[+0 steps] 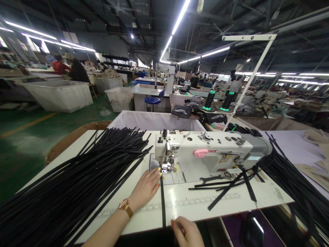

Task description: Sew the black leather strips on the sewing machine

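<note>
Left hand (146, 187) flat, outstretched beside one black strap (162, 202); right hand (187, 232) curled, grip unclear. One sewing machine (185, 147), two thread cones (209, 101). White tabletop (185, 197); green workshop floor (100, 111).

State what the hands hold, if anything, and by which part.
The left hand grips nothing visible, lying beside the far part of the narrow, flat black strip. Whether the curled right hand holds anything cannot be told.

A narrow black strap (162, 202) is lying flat and nearly straight between the sewing machine (185, 147) and the white tabletop (144, 219)'s near edge.
</note>
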A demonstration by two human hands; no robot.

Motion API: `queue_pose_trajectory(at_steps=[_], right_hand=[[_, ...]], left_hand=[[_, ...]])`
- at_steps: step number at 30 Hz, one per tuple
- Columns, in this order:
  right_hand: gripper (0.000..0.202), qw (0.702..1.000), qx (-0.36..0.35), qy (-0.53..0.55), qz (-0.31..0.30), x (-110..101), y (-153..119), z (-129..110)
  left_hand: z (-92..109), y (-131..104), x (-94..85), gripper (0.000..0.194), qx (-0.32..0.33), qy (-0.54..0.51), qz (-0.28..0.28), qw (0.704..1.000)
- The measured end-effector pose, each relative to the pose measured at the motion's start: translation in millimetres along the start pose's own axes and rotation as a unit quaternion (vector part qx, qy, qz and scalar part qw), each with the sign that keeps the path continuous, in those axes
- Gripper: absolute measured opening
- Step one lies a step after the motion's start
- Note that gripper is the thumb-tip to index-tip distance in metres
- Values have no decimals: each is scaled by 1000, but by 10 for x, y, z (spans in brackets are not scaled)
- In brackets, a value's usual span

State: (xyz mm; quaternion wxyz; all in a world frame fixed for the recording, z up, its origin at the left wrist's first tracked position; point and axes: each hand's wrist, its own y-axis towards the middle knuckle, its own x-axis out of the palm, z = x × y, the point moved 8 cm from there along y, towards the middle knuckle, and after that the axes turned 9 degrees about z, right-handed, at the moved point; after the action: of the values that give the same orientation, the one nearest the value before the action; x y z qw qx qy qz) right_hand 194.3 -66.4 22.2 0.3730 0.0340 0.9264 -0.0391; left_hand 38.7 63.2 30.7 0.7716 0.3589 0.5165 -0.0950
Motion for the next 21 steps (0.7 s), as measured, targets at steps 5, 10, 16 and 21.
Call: queue_pose_trajectory(at_steps=[5, 10, 16, 21], right_hand=[[22, 979, -76, -159, 100, -383, 381, -137], [21, 961, -108, -215, 134, -319, 612, -94], [20, 964, -112, -197, 140, -274, 597, -16], [21, 965, -111, -193, 138, -267, 613, 10]], left_hand=[[-6, -2, 9, 42, -5, 6, -4, 1000], [-11, -8, 21, 43, -6, 10, -8, 1000], [-9, -6, 7, 42, -9, 6, -5, 1000], [-19, -5, 36, 42, -5, 6, -5, 1000]])
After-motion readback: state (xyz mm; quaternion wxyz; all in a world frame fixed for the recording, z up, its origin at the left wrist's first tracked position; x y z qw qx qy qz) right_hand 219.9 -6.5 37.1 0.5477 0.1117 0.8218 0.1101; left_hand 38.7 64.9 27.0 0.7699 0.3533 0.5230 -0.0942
